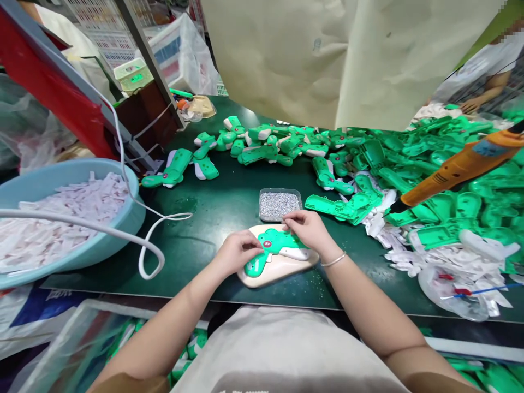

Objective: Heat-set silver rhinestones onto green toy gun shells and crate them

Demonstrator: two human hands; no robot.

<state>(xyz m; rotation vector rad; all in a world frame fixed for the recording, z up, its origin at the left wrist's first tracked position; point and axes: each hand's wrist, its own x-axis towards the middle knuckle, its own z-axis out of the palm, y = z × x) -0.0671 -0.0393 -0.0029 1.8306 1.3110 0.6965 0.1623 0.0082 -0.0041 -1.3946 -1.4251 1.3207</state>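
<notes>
At the bench (pixel 213 218), left hand (pixel 237 252) and right hand (pixel 308 229) closed on one green shell (pixel 275 244), a heap of shells (pixel 429 174) untouched.

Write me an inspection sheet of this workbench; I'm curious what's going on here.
Surface: dark green bench top.
Work piece: green plastic gun-shaped casing on a cream tray.
Hands: left hand and right hand, fingers of both on the casing.
Clutter: heaped green plastic shells, white paper scraps, silver bead tray, blue basin of pale strips.
Cables: white cord looping across the bench.
Surroundings: co-worker's arm, hanging beige sheet, white crates.
</notes>
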